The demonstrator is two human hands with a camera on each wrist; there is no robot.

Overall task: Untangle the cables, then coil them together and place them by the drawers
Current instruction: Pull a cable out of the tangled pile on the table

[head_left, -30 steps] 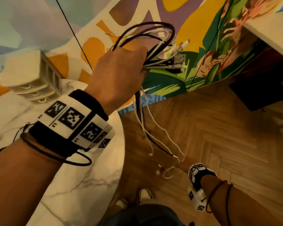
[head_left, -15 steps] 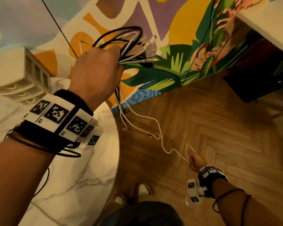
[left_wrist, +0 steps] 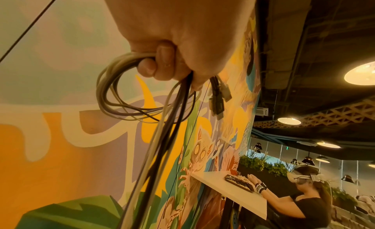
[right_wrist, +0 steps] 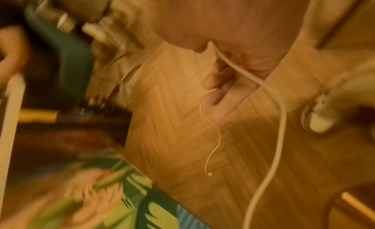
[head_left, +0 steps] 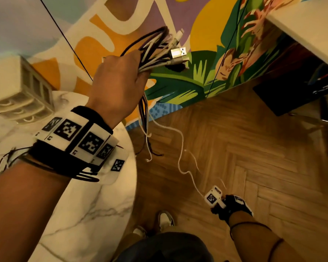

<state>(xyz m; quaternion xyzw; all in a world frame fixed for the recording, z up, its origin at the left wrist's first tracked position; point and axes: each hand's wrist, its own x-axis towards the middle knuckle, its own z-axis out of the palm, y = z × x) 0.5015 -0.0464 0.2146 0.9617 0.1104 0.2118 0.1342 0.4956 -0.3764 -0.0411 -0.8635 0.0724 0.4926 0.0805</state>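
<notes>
Black and white cables [head_left: 155, 52] are bunched in your left hand [head_left: 119, 82], fingers [left_wrist: 160, 62] curled tight round the bundle, held up in front of the painted wall [head_left: 206, 53]. In the head view the bundle sits approx. 12 o'clock from the hand's knuckles; a loop sticks out above the fist and several connector ends, incl. a USB plug [head_left: 179, 52], fan out toward 3 o'clock. The left wrist view shows the same grip: loop to the 9 o'clock side of the fingers, connectors at 3 o'clock, loose strands hanging straight down at 6 o'clock.

Below the fist the strands drop past the edge of the marble table [head_left: 87, 214]. One white cable [head_left: 180, 154] runs on toward 5 o'clock, over the wood floor [head_left: 254, 157], to your right hand [right_wrist: 229, 69], which is low beside your leg. Right wrist view is blurred, but the white cable passes out of the hand between thumb and curled fingers [right_wrist: 219, 88]: it is pinched there. A thinner white strand [right_wrist: 213, 136] hangs from the same fingers.

Drawers [head_left: 21, 95], a small white unit, stand on the table at approx. 9 o'clock from the left hand, well apart from the cables.
</notes>
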